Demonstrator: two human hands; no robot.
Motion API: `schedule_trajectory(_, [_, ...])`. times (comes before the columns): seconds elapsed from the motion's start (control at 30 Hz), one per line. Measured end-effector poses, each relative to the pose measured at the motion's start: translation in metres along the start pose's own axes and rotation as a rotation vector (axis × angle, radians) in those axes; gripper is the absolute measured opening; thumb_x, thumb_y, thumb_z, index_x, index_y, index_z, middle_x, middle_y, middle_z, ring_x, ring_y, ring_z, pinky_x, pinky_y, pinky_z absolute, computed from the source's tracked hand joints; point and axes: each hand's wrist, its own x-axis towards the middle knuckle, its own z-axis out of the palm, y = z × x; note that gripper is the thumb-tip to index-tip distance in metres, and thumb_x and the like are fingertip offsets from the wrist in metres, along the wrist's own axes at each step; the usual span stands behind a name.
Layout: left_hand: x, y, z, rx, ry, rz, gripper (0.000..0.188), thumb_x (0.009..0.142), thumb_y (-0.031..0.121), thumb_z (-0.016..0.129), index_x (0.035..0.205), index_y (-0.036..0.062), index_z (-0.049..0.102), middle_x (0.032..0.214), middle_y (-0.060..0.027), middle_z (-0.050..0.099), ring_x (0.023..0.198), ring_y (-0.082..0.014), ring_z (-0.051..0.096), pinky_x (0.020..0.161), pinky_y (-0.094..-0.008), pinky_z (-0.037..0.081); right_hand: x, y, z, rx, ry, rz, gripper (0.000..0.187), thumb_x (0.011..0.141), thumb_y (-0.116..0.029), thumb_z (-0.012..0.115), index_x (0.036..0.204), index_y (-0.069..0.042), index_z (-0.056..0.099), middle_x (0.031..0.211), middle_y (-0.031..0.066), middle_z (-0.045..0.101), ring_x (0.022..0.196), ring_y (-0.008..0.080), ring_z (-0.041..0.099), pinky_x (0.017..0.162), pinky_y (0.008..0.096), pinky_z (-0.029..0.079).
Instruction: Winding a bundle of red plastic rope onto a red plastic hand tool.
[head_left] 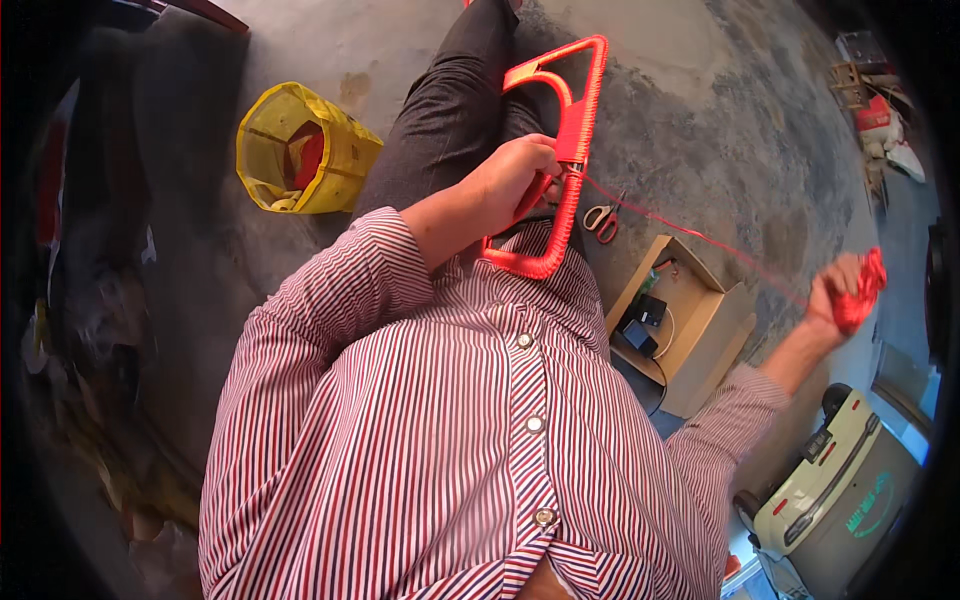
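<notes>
My left hand (515,180) is closed round a red frame (593,100) on my lap, gripping it near the middle. The frame is roughly rectangular with rounded corners, has a curved inner piece, and is closely wrapped in red strip. Out to the far right, my right hand (832,305) is closed on a crumpled bundle of red ribbon (868,290). A thin red strand (700,238) stretches taut between the frame and that hand. Some of my left fingertips are hidden behind the frame.
Scissors (604,222) with red and pale handles lie on the floor beside my leg. Nearer stands an open cardboard box (708,350) holding black devices and cables. A yellow bin (350,150) with red scraps is to the left. A beige-grey wheeled object (830,480) sits at lower right.
</notes>
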Motion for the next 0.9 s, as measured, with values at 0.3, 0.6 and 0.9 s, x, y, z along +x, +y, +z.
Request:
schedule_trajectory(0.3, [0.008,0.000,0.004,-0.100,0.056,-0.048,0.008,0.082,0.004,0.051,0.090,0.0070,0.051,0.072,-0.0029,0.054,0.059,-0.0121,0.051,0.052,-0.0254,0.040,-0.086,-0.078,-0.037,-0.078,0.014,-0.116,0.015,0.100,-0.010,0.039,0.092,-0.002,0.049,0.065,0.0021,0.039,0.042,0.0081,0.040,0.039,0.0213,0.028])
schedule_trajectory(0.6, [-0.001,0.013,0.000,-0.203,-0.180,-0.149,0.027,0.092,0.033,0.050,0.082,0.0085,0.053,0.065,-0.0040,0.052,0.056,-0.0149,0.047,0.052,-0.0278,0.037,-0.141,-0.090,-0.180,-0.126,0.339,-0.358,0.023,0.091,-0.019,0.055,0.105,-0.001,0.060,0.076,0.0067,0.057,0.050,0.0110,0.043,0.043,0.0215,0.032])
schedule_trajectory(0.9, [-0.038,0.016,0.020,1.136,0.018,0.872,0.038,0.079,0.028,0.073,0.104,-0.0001,0.065,0.111,-0.0181,0.057,0.106,-0.0333,0.054,0.094,-0.0404,0.045,-0.073,0.212,-0.024,0.232,0.010,0.443,0.043,0.095,-0.032,0.053,0.124,0.001,0.051,0.109,0.0182,0.060,0.098,0.0252,0.061,0.069,0.0369,0.055])
